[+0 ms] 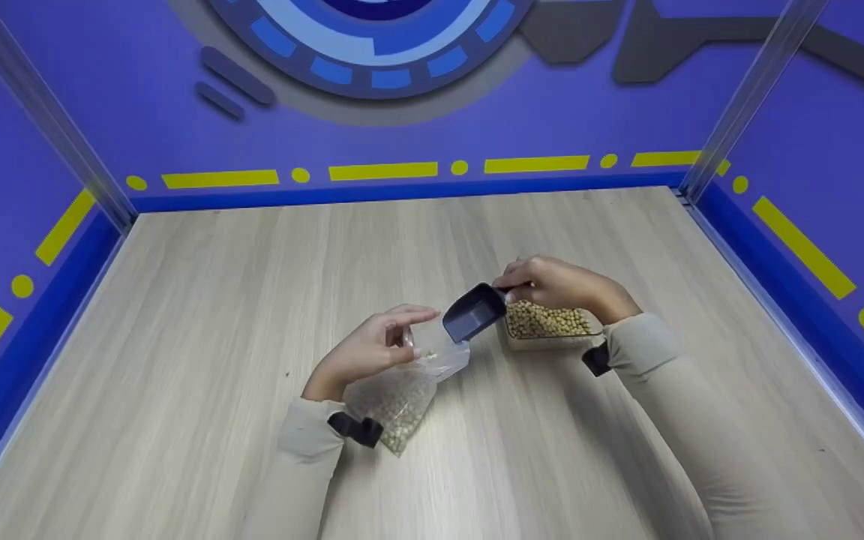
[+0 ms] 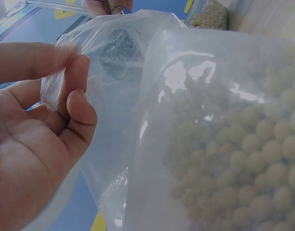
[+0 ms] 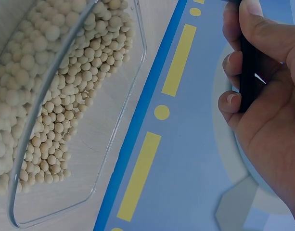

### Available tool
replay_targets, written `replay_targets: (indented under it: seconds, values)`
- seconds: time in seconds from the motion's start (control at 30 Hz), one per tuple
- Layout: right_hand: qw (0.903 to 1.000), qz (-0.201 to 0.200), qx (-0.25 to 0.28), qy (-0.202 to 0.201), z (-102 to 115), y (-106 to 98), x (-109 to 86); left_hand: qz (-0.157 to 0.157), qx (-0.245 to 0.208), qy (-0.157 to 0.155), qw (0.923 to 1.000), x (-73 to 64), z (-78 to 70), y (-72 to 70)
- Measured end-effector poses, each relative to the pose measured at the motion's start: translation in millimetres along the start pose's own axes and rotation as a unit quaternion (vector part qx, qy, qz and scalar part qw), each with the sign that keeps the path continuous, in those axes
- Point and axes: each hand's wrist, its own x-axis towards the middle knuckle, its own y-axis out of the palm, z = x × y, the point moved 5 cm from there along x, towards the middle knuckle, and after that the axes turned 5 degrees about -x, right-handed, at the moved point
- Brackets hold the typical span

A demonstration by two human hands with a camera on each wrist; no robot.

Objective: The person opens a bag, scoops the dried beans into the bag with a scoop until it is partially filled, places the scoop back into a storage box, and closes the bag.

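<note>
My left hand pinches the rim of a clear plastic bag, which hangs tilted with round, pale soybeans in its lower part. In my right hand is the handle of a black scoop, gripped with the fingers curled round it. The scoop's tray is tipped down at the mouth of the bag, and no beans show in it in the head view. In the right wrist view the black handle lies across the palm; the scoop's tray is out of that frame.
Below my right hand stands a clear rectangular container holding many soybeans. The wood-grain table is bounded by blue panels at the back and both sides. A tiny dark speck lies left of my left hand.
</note>
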Motion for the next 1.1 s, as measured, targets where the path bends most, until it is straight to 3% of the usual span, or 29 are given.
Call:
replay_targets:
  seconds: [0.3, 0.57, 1.1]
  values:
    - [0.9994, 0.002, 0.025, 0.022, -2.3, -0.7, -2.5, -0.006, -0.003, 0.001, 1.0000, -0.9, 0.1, -1.3]
    - [0.9981, -0.032, 0.047, 0.025, -11.5, -8.9, -11.0, -0.012, -0.008, -0.006, 0.9999, -1.4, 1.7, -3.3]
    - [0.9951, -0.048, 0.024, 0.083, -36.5, -27.1, -37.0, -0.012, 0.014, -0.008, 0.9998, -2.0, 0.5, -4.1]
